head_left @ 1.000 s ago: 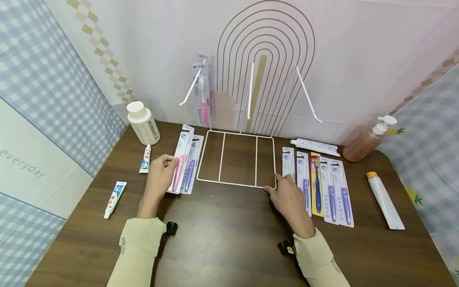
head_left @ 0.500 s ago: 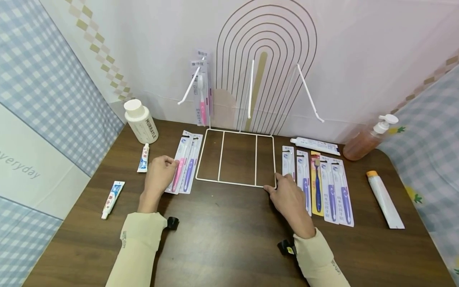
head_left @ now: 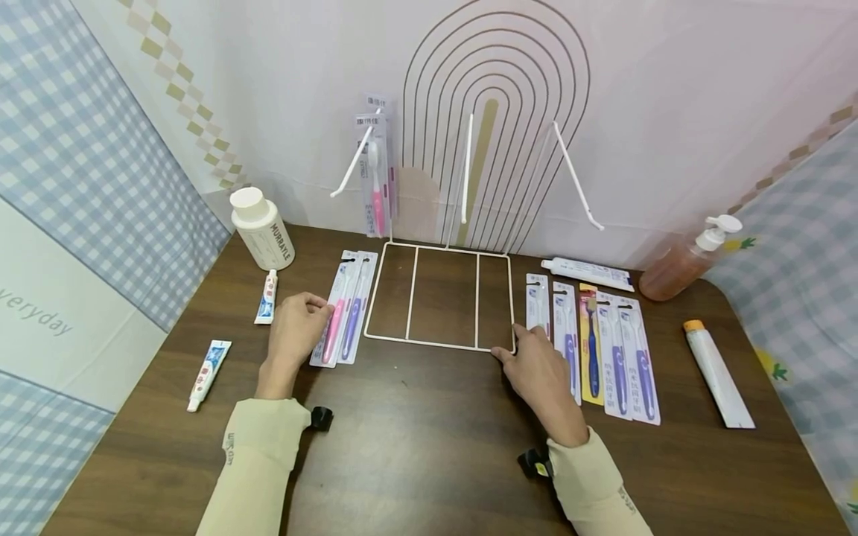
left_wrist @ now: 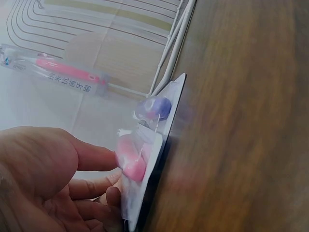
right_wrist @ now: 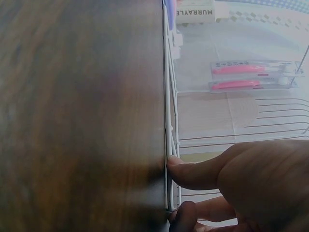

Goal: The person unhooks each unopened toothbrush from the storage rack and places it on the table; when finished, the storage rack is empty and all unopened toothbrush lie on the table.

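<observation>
The left hand (head_left: 296, 326) has its fingers curled round the edge of the pink toothbrush pack (head_left: 337, 307) and lifts that edge a little off the brown table (head_left: 415, 439). The pack lies left of the white wire rack (head_left: 439, 298). A purple toothbrush pack (head_left: 355, 305) lies right beside it, touching it.

The right hand (head_left: 539, 368) rests on the near right corner of the rack. Its thumb (right_wrist: 190, 171) presses on the wire there, and the other fingers bend under. The hand lies partly on top of a toothbrush pack.

On the rack's left hook hang 2 pink toothbrush packs (head_left: 375, 164). To the right of the rack lie 5 toothbrush packs (head_left: 593, 342) in a row. Behind them lies a white tube (head_left: 588, 273). Far right are a pump bottle (head_left: 684, 264) and a big white tube (head_left: 719, 374). Far left are a white bottle (head_left: 261, 227) and 2 small tubes (head_left: 209, 365).
</observation>
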Motion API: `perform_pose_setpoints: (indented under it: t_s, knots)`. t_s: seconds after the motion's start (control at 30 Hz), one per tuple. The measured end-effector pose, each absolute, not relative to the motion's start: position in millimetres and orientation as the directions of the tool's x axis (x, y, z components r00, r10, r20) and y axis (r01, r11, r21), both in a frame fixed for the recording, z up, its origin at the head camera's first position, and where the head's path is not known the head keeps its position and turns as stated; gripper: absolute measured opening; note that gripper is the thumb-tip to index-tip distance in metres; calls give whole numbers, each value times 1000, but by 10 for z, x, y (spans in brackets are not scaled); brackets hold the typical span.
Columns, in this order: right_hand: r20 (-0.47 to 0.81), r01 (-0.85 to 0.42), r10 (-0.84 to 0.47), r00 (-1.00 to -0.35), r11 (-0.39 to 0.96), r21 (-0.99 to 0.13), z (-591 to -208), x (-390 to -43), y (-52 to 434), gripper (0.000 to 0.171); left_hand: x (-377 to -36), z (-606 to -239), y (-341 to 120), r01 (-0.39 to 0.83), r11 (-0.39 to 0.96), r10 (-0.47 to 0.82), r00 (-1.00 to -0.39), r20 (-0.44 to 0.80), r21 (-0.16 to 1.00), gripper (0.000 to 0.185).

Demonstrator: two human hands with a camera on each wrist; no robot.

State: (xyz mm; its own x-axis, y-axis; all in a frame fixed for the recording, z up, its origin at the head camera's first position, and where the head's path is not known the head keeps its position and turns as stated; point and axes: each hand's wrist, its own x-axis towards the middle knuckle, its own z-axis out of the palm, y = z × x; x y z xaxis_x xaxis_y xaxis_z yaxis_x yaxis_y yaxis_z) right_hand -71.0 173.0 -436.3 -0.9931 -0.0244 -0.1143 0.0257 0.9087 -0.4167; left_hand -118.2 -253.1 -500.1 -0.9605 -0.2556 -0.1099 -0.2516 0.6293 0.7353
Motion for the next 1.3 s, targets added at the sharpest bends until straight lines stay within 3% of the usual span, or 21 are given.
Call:
perform_pose_setpoints:
  t_s: [0.17,0.47,0.67,0.77,1.03,1.3]
  knots:
    - [-139,49,-12,-990,903,-426,-4222,-658,1670,67,-1168,-4978,-2525,-253,629,-254,-961,-113,735,27]
    - [-87,31,-7,-996,905,-425,-4622,-807,1838,71,-1177,-4995,-2505,-252,617,-242,-962,-125,746,21]
    - [-97,47,6,-995,903,-427,-4467,-743,1776,71,-1159,-4917,-2483,-231,618,-218,-969,-119,751,22]
    - [-107,50,5,-994,904,-425,-4333,-695,1715,68,-1143,-4776,-2433,-181,632,-210,-976,-58,753,26]
    - [-142,67,8,-990,909,-412,-4198,-637,1640,65,-1275,-3888,-2016,-41,561,-231,-967,108,827,49]
    - [-143,66,7,-990,909,-412,-4201,-637,1656,66,-1699,-3359,-1804,75,527,-245,-940,236,847,41]
